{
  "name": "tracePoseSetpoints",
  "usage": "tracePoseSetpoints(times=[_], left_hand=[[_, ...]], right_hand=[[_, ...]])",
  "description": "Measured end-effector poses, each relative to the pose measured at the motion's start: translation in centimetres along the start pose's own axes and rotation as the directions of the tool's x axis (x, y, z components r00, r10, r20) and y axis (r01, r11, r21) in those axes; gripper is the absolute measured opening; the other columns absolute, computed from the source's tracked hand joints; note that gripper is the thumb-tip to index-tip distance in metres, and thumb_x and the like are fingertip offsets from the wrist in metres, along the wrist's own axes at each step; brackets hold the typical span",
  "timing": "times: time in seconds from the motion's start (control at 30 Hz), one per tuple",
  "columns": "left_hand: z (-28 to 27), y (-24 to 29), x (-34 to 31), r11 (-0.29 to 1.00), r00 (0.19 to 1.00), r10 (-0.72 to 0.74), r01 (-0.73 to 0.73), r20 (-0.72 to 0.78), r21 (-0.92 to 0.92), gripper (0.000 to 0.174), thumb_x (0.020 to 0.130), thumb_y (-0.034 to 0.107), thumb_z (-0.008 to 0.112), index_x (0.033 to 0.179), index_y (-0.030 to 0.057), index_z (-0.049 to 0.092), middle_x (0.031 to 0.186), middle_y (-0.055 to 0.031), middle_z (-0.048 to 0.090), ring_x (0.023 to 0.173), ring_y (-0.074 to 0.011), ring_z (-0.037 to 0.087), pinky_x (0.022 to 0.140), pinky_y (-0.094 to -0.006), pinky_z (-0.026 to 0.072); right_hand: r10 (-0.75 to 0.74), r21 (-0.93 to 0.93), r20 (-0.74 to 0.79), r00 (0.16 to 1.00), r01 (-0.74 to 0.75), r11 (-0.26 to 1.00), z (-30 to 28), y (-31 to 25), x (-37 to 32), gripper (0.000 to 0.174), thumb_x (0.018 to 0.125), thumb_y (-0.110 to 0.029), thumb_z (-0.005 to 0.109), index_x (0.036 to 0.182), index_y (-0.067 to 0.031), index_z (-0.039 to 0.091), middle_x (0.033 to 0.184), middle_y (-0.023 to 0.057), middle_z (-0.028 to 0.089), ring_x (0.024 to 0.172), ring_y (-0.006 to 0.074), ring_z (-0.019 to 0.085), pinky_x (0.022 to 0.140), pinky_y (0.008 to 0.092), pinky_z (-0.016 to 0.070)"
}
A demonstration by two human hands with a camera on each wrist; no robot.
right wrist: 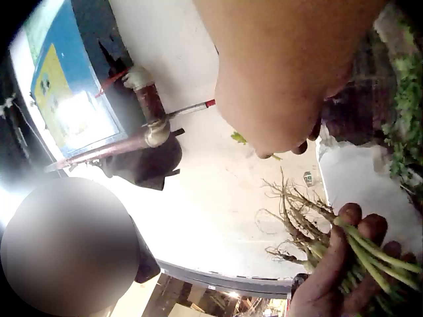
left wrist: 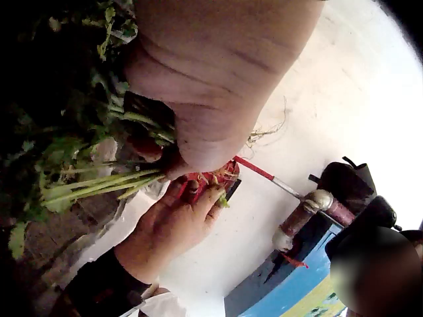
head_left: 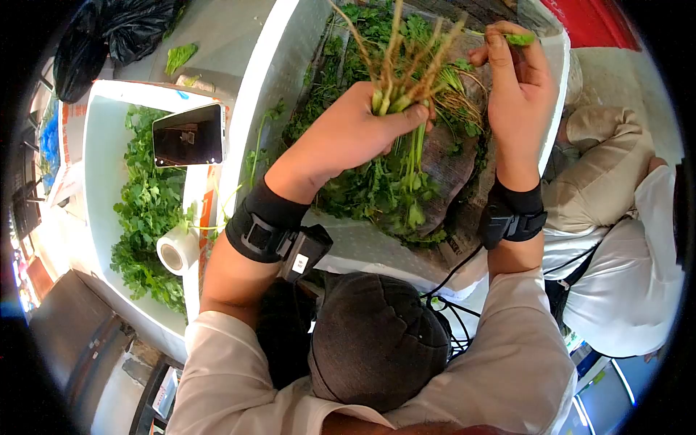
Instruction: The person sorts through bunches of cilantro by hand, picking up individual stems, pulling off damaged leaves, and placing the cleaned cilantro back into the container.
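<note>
My left hand (head_left: 355,127) grips a bunch of coriander (head_left: 415,156) by the stem bases. Its tapering brown roots point up and away, and the leafy ends hang below over the white foam box (head_left: 286,54). To the right, my right hand (head_left: 516,94) is raised near the box's far right corner and pinches a small green sprig (head_left: 519,39) between thumb and fingers. More coriander (head_left: 348,196) lies loose in the box on dark, damp sheeting (head_left: 449,170). In the right wrist view the left fingers (right wrist: 373,228) curl round the stems just behind the roots.
On the left stands a second foam box (head_left: 105,181) filled with leafy greens (head_left: 141,196). A phone (head_left: 190,136) and a white roll (head_left: 177,249) rest at its rim. A black plastic bag (head_left: 138,32) lies beyond. Another person (head_left: 616,254) sits close on the right. Cables (head_left: 453,319) hang near my lap.
</note>
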State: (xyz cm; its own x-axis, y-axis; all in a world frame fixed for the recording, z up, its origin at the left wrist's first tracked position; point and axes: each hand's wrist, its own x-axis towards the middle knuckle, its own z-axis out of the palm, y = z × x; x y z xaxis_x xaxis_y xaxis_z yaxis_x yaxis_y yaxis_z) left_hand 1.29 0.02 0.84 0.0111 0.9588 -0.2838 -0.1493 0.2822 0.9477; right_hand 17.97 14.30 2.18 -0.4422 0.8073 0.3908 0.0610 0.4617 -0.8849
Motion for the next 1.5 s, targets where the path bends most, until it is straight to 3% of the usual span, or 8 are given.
tracePoseSetpoints(times=[0.17,0.23,0.4,0.5,0.93,1.13,1.3,1.5], left_hand=[[-1.1,0.3,0.6,0.962,0.972,0.070,-0.125,-0.224,-0.242,0.020,0.102,0.024,0.060,0.109,0.0064,0.068,0.098,0.0003,0.070,0.064,-0.0039,0.046,0.058,-0.0203,0.0366],[-1.5,0.1,0.8,0.963,0.962,0.093,-0.152,-0.256,-0.222,0.022,0.103,0.024,0.058,0.110,0.0060,0.068,0.101,-0.0010,0.070,0.067,-0.0043,0.046,0.061,-0.0209,0.0368],[-1.5,-0.2,1.0,0.928,0.925,0.053,-0.185,-0.377,-0.324,0.021,0.101,0.024,0.062,0.109,0.0051,0.069,0.093,0.0014,0.068,0.067,-0.0056,0.048,0.061,-0.0227,0.0374],[-1.8,-0.6,1.1,0.928,0.907,0.053,-0.200,-0.419,-0.314,0.022,0.100,0.024,0.064,0.109,0.0050,0.070,0.091,0.0019,0.067,0.068,-0.0057,0.050,0.061,-0.0233,0.0380],[-1.2,0.1,0.8,0.947,0.834,0.145,-0.273,-0.532,-0.170,0.023,0.094,0.028,0.074,0.087,0.0074,0.068,0.065,0.0062,0.053,0.058,-0.0048,0.048,0.054,-0.0233,0.0378],[-1.5,-0.3,1.0,0.930,0.786,0.169,-0.327,-0.594,-0.168,0.022,0.096,0.028,0.073,0.089,0.0075,0.066,0.069,0.0059,0.054,0.059,-0.0048,0.047,0.053,-0.0233,0.0374],[-1.4,-0.3,1.1,0.905,0.772,0.159,-0.363,-0.615,-0.223,0.020,0.096,0.025,0.073,0.091,0.0076,0.064,0.071,0.0058,0.054,0.059,-0.0049,0.046,0.055,-0.0233,0.0379],[-1.1,-0.6,0.5,0.927,0.737,0.162,-0.341,-0.656,-0.154,0.019,0.096,0.024,0.072,0.089,0.0076,0.064,0.071,0.0049,0.056,0.061,-0.0053,0.048,0.056,-0.0241,0.0381]], right_hand=[[0.096,-0.128,0.032,0.995,-0.091,0.988,0.2,0.6,-0.6,0.026,0.102,-0.007,0.059,0.128,-0.0033,0.064,0.104,0.0054,0.070,0.096,0.0121,0.065,0.088,0.0274,0.0500],[-0.107,-0.316,0.229,0.968,0.178,0.932,0.7,1.7,-0.4,0.025,0.097,-0.008,0.063,0.121,-0.0002,0.067,0.116,0.0093,0.066,0.089,0.0183,0.068,0.076,0.0295,0.0519],[0.207,-0.107,0.555,0.806,-0.177,0.978,1.5,-0.1,-1.7,0.034,0.104,-0.025,0.057,0.125,0.0014,0.064,0.095,0.0052,0.071,0.088,0.0087,0.060,0.078,0.0272,0.0496],[0.289,-0.129,0.659,0.695,-0.274,0.953,1.3,-0.6,-1.3,0.037,0.108,-0.025,0.051,0.133,0.0000,0.060,0.109,0.0068,0.070,0.098,0.0129,0.062,0.088,0.0290,0.0494],[0.361,-0.112,0.668,0.651,-0.391,0.913,1.4,-1.5,-1.5,0.044,0.102,-0.017,0.060,0.143,-0.0049,0.051,0.126,0.0067,0.058,0.101,0.0133,0.060,0.087,0.0305,0.0502],[0.009,0.020,0.611,0.791,-0.027,0.999,2.3,-1.1,-2.2,0.071,0.079,-0.001,0.080,0.142,-0.0091,0.048,0.138,0.0091,0.049,0.111,0.0211,0.061,0.090,0.0339,0.0513],[-0.053,-0.194,0.549,0.834,0.189,0.963,2.6,-1.2,-2.1,0.041,0.081,-0.007,0.077,0.118,-0.0055,0.061,0.119,0.0110,0.059,0.102,0.0349,0.062,0.086,0.0384,0.0533],[-0.176,-0.229,0.505,0.845,0.327,0.917,2.4,-1.1,-1.5,0.024,0.087,-0.007,0.071,0.108,-0.0016,0.064,0.107,0.0139,0.064,0.099,0.0348,0.064,0.084,0.0379,0.0523]])
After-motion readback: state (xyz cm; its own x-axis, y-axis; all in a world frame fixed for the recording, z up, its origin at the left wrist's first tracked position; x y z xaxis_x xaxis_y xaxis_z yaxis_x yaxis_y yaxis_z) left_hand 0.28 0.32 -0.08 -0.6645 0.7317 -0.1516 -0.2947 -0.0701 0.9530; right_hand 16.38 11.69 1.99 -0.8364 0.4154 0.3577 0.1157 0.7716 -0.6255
